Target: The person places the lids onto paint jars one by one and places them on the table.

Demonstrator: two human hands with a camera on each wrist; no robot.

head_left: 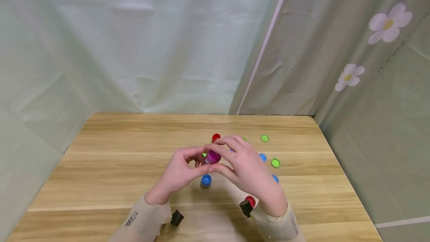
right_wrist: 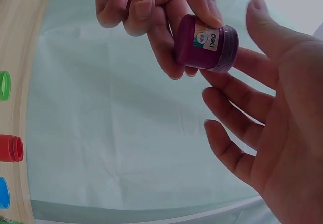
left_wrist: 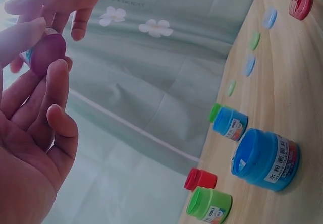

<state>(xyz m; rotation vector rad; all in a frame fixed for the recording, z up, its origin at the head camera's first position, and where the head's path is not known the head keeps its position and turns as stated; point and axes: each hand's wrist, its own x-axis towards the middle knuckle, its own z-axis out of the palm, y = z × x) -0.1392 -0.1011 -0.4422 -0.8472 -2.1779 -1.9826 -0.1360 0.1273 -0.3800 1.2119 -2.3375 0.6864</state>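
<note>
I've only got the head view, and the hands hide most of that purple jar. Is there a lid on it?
Observer: Yes. The right wrist view shows a ridged lid on the end of the purple jar nearest the right hand.
Operator: Which hand has the body, and can you read any label?
Observer: The left hand grips it, and "deli" is readable on the label in the right wrist view.
Operator: My view shows only a bit of blue between the right hand's fingers. What's there?
Observer: The left wrist view shows a smaller-looking blue jar there, I think, with a green jar partly hidden behind it.
</note>
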